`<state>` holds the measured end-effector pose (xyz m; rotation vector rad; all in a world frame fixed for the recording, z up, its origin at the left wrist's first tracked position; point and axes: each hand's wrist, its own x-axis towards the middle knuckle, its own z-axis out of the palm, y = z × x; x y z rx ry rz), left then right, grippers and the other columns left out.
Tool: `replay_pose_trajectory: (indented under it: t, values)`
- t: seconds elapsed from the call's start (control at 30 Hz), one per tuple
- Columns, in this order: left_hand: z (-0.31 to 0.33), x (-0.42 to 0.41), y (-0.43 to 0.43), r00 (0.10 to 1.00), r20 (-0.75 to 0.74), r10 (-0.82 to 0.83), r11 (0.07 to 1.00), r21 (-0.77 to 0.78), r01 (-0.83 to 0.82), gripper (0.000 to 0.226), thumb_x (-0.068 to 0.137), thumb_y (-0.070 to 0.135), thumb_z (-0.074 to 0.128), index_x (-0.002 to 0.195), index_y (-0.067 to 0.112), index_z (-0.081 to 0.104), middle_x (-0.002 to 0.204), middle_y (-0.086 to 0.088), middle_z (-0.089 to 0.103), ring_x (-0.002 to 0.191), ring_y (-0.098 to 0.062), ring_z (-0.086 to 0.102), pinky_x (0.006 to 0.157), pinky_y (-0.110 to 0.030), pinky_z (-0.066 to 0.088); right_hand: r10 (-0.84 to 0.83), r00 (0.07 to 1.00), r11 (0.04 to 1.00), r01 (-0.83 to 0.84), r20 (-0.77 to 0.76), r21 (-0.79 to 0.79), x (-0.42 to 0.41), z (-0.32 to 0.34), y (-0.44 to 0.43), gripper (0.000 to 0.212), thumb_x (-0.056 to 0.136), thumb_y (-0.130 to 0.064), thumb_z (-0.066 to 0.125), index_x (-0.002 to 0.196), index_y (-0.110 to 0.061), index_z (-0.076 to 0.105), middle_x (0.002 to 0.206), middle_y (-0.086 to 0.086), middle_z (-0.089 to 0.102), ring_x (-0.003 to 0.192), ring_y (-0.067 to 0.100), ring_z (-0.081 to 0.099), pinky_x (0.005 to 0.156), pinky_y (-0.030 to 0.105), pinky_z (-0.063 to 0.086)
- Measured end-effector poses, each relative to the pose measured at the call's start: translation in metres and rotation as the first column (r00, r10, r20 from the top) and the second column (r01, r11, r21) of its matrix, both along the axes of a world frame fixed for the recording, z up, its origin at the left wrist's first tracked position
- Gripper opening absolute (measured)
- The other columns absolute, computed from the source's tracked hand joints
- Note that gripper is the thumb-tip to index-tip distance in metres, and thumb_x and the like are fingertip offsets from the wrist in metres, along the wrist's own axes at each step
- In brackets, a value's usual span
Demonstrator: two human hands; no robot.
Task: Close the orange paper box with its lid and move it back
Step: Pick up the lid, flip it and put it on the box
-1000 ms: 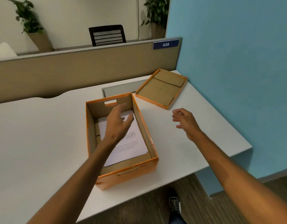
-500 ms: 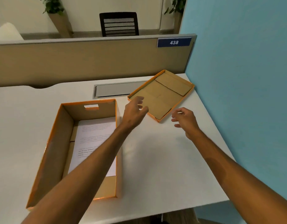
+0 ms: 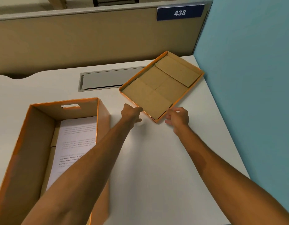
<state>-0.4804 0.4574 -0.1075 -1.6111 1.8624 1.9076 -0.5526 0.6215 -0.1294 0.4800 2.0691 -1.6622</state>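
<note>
Both hands reached lid (image 3: 161, 88) corner; fingers curled, grip unclear; box (image 3: 34, 143) cut off.

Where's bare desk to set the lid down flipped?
Widest bare patch: between the box and the blue wall, nearer than the lid. Smaller strip between box and cable tray. Crowded at the lid's near corner, where left hand and right hand converge.

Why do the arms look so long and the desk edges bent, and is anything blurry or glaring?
Head view: the wide-angle lens stretches the forearms and bows the partition. Both the left hand and right hand look slightly soft, as does the text on the paper. A pale sheen lies on the desk; shadows are soft.
</note>
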Motion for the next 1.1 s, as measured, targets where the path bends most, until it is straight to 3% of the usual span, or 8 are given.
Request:
replay_pose_trajectory:
  t: [0.07, 0.17, 0.27, 0.5, 0.63, 0.8, 0.97, 1.1]
  values:
    - [-0.011, -0.008, -0.004, 0.999, 0.040, 0.036, 0.999, -0.013, -0.036, 0.051, 0.087, 0.009, 0.072, 0.130, 0.005, 0.046, 0.121, -0.019, 0.062, 0.078, -0.027, 0.072, 0.063, -0.033, 0.063, -0.051, 0.997, 0.997, 0.054, 0.052, -0.059, -0.007, -0.007, -0.004, 0.025, 0.085, -0.014, 0.073, 0.105, -0.001, 0.063, 0.098, 0.025, 0.070, 0.079, 0.031, 0.069, 0.075, 0.046, 0.062]
    - [-0.024, -0.017, -0.007, 0.998, 0.052, 0.047, 0.999, 0.012, -0.048, 0.031, 0.087, 0.008, 0.071, 0.115, 0.002, 0.057, 0.095, -0.018, 0.068, 0.063, -0.026, 0.072, 0.071, -0.041, 0.064, -0.108, 0.991, 0.988, 0.115, 0.080, -0.099, -0.015, -0.013, -0.009, 0.014, 0.083, -0.009, 0.075, 0.083, -0.002, 0.063, 0.090, 0.025, 0.071, 0.082, 0.035, 0.073, 0.066, 0.043, 0.062]
    - [-0.031, -0.024, -0.008, 0.995, 0.052, 0.089, 0.991, 0.093, -0.094, 0.018, 0.086, 0.005, 0.071, 0.100, -0.001, 0.061, 0.086, -0.021, 0.072, 0.062, -0.030, 0.074, 0.070, -0.044, 0.064, -0.130, 0.987, 0.986, 0.139, 0.090, -0.094, -0.021, -0.017, -0.014, 0.021, 0.080, -0.008, 0.079, 0.070, -0.006, 0.061, 0.083, 0.021, 0.071, 0.080, 0.036, 0.073, 0.063, 0.044, 0.061]
    - [-0.042, -0.035, -0.015, 0.988, 0.072, 0.135, 0.981, 0.131, -0.143, 0.017, 0.077, 0.006, 0.073, 0.092, -0.001, 0.068, 0.079, -0.020, 0.077, 0.067, -0.031, 0.077, 0.073, -0.044, 0.064, -0.140, 0.987, 0.989, 0.144, 0.083, -0.046, -0.027, -0.025, -0.019, 0.017, 0.076, 0.006, 0.074, 0.073, -0.008, 0.064, 0.093, 0.024, 0.072, 0.084, 0.038, 0.074, 0.065, 0.047, 0.063]
    - [-0.039, -0.034, -0.012, 0.990, 0.031, 0.135, 0.976, 0.170, -0.138, 0.014, 0.073, 0.004, 0.073, 0.086, 0.000, 0.068, 0.078, -0.019, 0.076, 0.071, -0.031, 0.077, 0.074, -0.045, 0.063, -0.188, 0.980, 0.974, 0.194, 0.061, -0.115, -0.027, -0.022, -0.017, 0.022, 0.077, 0.004, 0.069, 0.094, -0.007, 0.064, 0.102, 0.026, 0.070, 0.089, 0.039, 0.072, 0.067, 0.054, 0.062]
    - [-0.016, -0.027, -0.012, 0.990, -0.108, 0.090, 0.946, 0.322, -0.051, 0.019, 0.083, -0.001, 0.068, 0.101, -0.004, 0.063, 0.095, -0.024, 0.073, 0.078, -0.033, 0.077, 0.068, -0.038, 0.064, -0.161, 0.982, 0.898, 0.188, 0.100, -0.399, -0.025, -0.005, -0.002, 0.065, 0.078, 0.015, 0.067, 0.137, -0.012, 0.057, 0.106, 0.021, 0.072, 0.081, 0.030, 0.072, 0.073, 0.053, 0.062]
    - [0.020, -0.014, -0.043, 0.972, -0.220, 0.076, 0.939, 0.344, 0.005, 0.038, 0.090, 0.011, 0.064, 0.124, 0.005, 0.048, 0.116, -0.026, 0.061, 0.101, -0.039, 0.069, 0.088, -0.047, 0.059, -0.102, 0.993, 0.868, 0.120, 0.063, -0.482, -0.022, 0.010, 0.031, 0.068, 0.081, 0.013, 0.066, 0.143, -0.010, 0.052, 0.113, 0.023, 0.072, 0.083, 0.031, 0.071, 0.072, 0.047, 0.063]
    - [0.044, 0.000, -0.064, 0.962, -0.265, 0.058, 0.970, 0.242, 0.008, 0.036, 0.094, 0.017, 0.062, 0.126, 0.003, 0.053, 0.119, -0.021, 0.055, 0.107, -0.039, 0.065, 0.080, -0.045, 0.061, -0.014, 0.999, 0.874, 0.027, 0.031, -0.485, -0.020, 0.019, 0.063, 0.061, 0.084, 0.008, 0.064, 0.140, -0.014, 0.056, 0.103, 0.016, 0.074, 0.085, 0.029, 0.069, 0.072, 0.042, 0.062]
